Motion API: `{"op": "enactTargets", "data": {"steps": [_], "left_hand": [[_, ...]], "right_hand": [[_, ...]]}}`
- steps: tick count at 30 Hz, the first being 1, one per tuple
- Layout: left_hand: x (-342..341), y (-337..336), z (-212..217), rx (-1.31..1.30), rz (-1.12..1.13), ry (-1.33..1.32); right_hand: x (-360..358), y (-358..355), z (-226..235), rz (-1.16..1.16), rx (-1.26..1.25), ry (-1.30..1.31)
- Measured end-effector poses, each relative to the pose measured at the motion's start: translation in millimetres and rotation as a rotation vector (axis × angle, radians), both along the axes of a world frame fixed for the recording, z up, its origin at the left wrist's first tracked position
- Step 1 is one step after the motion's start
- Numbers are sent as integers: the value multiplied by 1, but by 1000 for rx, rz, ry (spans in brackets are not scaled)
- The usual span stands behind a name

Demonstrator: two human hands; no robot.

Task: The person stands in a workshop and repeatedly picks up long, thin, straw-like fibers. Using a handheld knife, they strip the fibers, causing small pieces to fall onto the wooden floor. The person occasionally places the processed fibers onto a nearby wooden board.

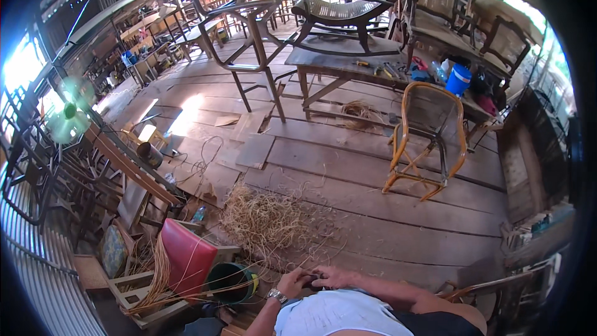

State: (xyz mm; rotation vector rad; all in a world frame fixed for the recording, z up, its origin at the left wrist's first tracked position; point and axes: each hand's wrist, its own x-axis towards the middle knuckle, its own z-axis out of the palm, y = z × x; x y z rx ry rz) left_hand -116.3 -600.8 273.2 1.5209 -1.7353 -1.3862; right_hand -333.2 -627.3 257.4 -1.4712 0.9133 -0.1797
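My left hand point(291, 284), with a watch point(277, 296) at its wrist, is closed low in front of my white shirt. Beside it, my right hand point(333, 277) reaches in from the right, its fingers curled. The two hands meet around something small and dark, mostly hidden by the fingers. Just ahead on the floor spreads a tangled heap of thin cane strips point(260, 218). To the left of my hands stands a dark green bucket point(229, 281). Long cane strands point(163, 267) arch over a wooden frame and a red padded panel point(188, 259).
A rattan chair frame point(461, 155) stands ahead right, before a workbench point(348, 62) carrying a rocking chair point(367, 9), tools and a blue container point(458, 79). A stool-like chair frame point(256, 43) rises beside the bench. A green fan point(69, 111) and stacked frames line the left.
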Motion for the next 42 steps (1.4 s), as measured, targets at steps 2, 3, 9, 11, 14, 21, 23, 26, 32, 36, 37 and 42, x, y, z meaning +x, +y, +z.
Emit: {"op": "enactTargets", "data": {"steps": [2,3,9,11,14,21,23,26,32,36,37,42], "left_hand": [[8,3,13,-56,116,-189],[14,5,6,-120,86,-251],[22,1,18,-310,149,-589],[25,-2,23,-396,222,-595],[29,-6,36,-460,277,-559],[52,5,18,-279,379,-627],[55,2,8,-298,440,-595],[55,14,-6,-366,544,-578],[44,49,-9,-296,664,-396],[32,60,7,-298,754,-232],[31,60,13,-299,733,-318],[25,55,24,-570,648,-363]], "right_hand": [[9,-1,12,24,116,53],[15,2,-9,28,134,25],[60,-8,4,-39,272,82],[63,-18,18,-42,367,38],[66,-29,16,-32,219,-57],[99,-26,75,-85,265,212],[95,-24,29,321,-333,210],[100,-17,49,318,-120,227],[100,3,22,99,138,151],[87,12,5,74,13,132],[85,13,-1,25,-81,77],[85,-6,-13,-111,-123,51]]}}
